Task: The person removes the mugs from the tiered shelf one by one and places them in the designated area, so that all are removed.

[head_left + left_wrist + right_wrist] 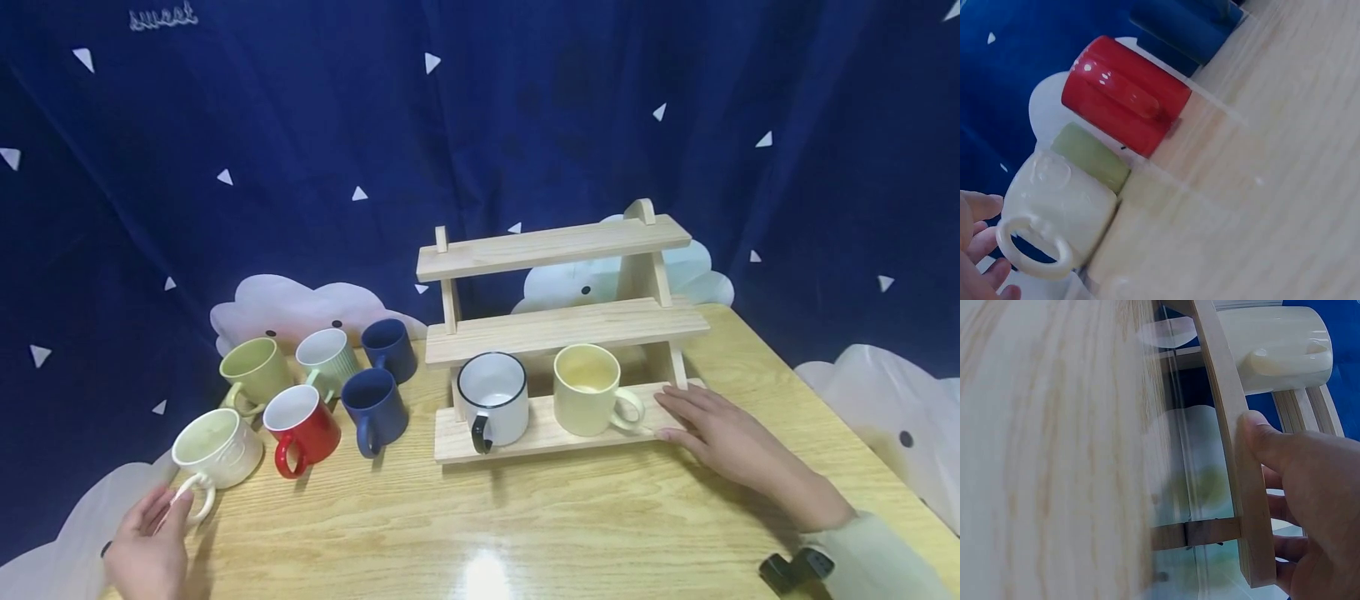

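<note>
At the lower left, my left hand (pixel 153 533) reaches to the handle of a cream mug (pixel 217 450), thumb and fingers spread about it. In the left wrist view, its fingers (pixel 982 240) lie beside the cream mug's ring handle. On the right, my right hand (pixel 723 437) rests on the right end of the bottom shelf of a wooden three-tier rack (pixel 566 329), its fingers stretched over the board and the thumb at the front edge. A pale yellow mug (pixel 585 392) and a white mug with black rim and handle (pixel 493 398) stand on that shelf.
Near the cream mug stand a red mug (pixel 303 429), an olive green mug (pixel 258 371), a pale green ribbed mug (pixel 330 362) and two dark blue mugs, one in front (pixel 375 412), one behind (pixel 390 350). A dark blue curtain (pixel 300 150) hangs behind the wooden table (pixel 360 533).
</note>
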Tool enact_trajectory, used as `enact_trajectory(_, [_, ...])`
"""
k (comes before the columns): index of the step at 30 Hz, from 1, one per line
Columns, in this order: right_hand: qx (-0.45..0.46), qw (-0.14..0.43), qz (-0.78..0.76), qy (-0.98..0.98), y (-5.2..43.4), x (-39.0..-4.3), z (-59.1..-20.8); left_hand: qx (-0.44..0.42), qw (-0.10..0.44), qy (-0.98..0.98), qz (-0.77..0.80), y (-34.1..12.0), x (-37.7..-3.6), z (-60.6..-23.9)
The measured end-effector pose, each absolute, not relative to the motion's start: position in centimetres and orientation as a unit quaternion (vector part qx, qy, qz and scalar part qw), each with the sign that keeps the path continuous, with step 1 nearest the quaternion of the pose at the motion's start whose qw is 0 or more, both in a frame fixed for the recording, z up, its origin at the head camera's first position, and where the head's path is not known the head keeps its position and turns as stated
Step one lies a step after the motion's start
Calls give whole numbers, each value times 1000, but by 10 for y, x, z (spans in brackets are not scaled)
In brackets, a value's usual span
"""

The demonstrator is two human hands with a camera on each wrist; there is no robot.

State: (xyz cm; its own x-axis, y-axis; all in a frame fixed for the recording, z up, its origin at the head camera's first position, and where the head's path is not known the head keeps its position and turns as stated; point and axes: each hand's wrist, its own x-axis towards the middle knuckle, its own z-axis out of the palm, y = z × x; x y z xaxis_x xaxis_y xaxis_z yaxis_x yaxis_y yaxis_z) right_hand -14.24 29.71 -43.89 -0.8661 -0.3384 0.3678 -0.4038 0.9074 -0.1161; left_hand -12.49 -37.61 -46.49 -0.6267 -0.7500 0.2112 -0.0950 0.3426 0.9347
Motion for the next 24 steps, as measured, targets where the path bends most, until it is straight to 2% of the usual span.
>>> enact_trajectory(9, [193, 169, 97, -962, 297, -143, -438, 236, 358, -791, -438, -374, -135, -462])
enact_trajectory(17, [197, 171, 101, -960, 298, -143, -439, 196, 314, -826, -425, -337, -129, -423])
enact_trajectory(24, [200, 171, 101, -959, 298, -143, -439, 148, 287, -839, -437, -313, -135, -409])
